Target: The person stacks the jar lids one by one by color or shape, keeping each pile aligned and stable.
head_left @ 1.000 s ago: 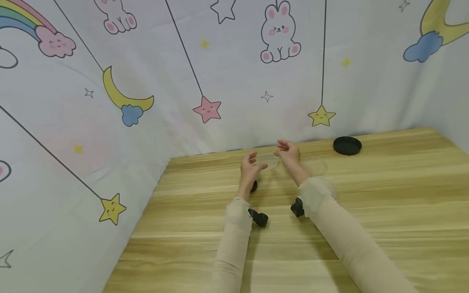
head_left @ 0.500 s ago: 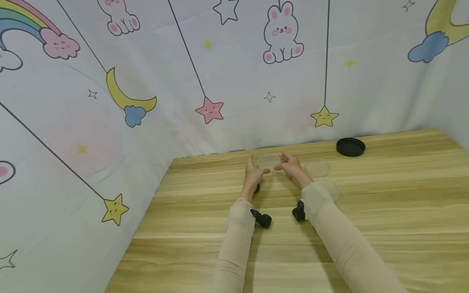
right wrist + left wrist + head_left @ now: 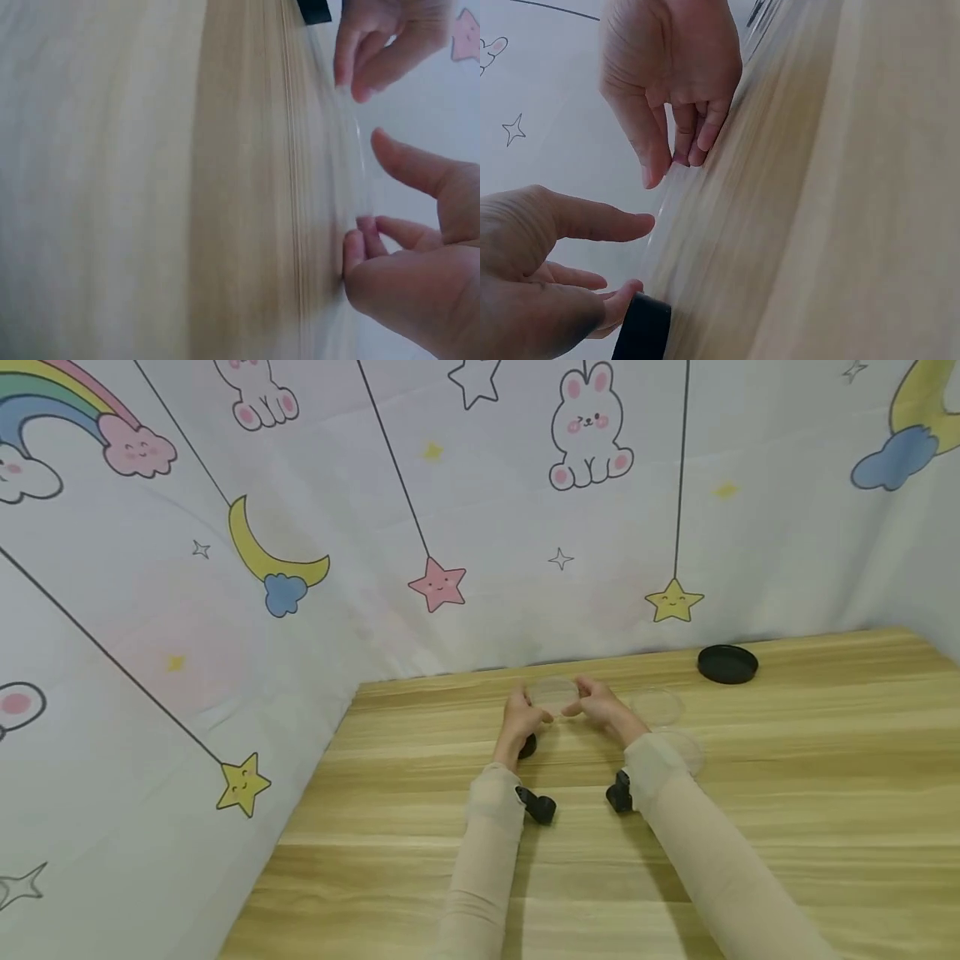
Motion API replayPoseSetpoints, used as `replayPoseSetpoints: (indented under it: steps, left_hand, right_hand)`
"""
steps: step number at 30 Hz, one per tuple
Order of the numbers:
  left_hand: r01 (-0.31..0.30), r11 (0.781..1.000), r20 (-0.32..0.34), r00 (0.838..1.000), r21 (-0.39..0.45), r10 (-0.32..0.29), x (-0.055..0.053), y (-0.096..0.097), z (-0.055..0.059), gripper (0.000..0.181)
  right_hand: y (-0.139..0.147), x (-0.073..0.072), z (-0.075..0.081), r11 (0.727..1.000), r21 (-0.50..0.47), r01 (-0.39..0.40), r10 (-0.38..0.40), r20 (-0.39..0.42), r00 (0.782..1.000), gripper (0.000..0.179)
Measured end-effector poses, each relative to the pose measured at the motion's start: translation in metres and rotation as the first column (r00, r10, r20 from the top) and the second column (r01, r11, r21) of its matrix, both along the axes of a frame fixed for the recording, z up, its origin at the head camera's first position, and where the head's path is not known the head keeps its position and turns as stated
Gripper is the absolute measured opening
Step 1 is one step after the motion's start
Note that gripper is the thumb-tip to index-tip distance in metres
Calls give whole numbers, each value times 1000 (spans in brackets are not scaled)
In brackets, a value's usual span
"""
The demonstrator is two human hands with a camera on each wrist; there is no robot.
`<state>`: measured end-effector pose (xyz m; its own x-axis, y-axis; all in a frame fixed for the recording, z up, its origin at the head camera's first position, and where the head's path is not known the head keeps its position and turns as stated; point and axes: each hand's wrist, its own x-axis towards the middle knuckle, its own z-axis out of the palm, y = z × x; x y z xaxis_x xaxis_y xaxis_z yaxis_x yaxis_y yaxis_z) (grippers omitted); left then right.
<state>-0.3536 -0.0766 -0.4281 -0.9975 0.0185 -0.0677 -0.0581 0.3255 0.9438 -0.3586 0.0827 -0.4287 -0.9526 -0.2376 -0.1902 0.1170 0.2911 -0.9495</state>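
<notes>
A clear, shallow round dish [image 3: 555, 695] lies near the table's back edge, between the two hands. On its left side, my left hand [image 3: 520, 720] holds it with curved fingers and thumb at the rim. Opposite, my right hand [image 3: 600, 703] holds the right side, its fingers [image 3: 367, 236] at the edge. In the left wrist view, the dish's rim shows as a thin transparent line between the hands. A small black round object [image 3: 643, 330] sits by the left hand, which partly covers it in the head view.
Two more clear round pieces [image 3: 657, 706] lie right of the right hand, one partly behind the sleeve. Farther right is a black shallow round dish [image 3: 727, 665]. A patterned white curtain [image 3: 495, 527] hangs behind the wooden table [image 3: 375, 810].
Both hands have come down and closed in on the clear dish from its two sides. The view has shifted slightly; the other pieces stay in place.
</notes>
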Motion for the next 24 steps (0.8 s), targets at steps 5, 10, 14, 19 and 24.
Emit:
replayPoseSetpoints:
  steps: [5, 10, 14, 19, 24]
  left_hand:
    - [20, 1000, 6, 1000, -9, -20, 0, 4, 3, 80]
    - [10, 1000, -45, 999, -9, -11, 0, 3, 1, 70]
    - [48, 999, -85, 995, -4, -48, 1, 1, 1, 62]
    - [89, 995, -90, 992, 45, -85, 3, -5, 5, 62]
    - [128, 985, -108, 987, 118, -116, 5, -11, 14, 64]
  right_hand:
    - [2, -2, -1, 999, -41, 23, -23, 7, 1000, 87]
    - [1, -3, -5, 991, -115, 70, -68, 19, 997, 86]
    - [1, 0, -5, 983, -165, 75, -70, 33, 997, 84]
    - [0, 6, 1, 978, -192, 81, -70, 63, 996, 84]
    - [-1, 13, 15, 974, -206, 90, -87, 24, 996, 85]
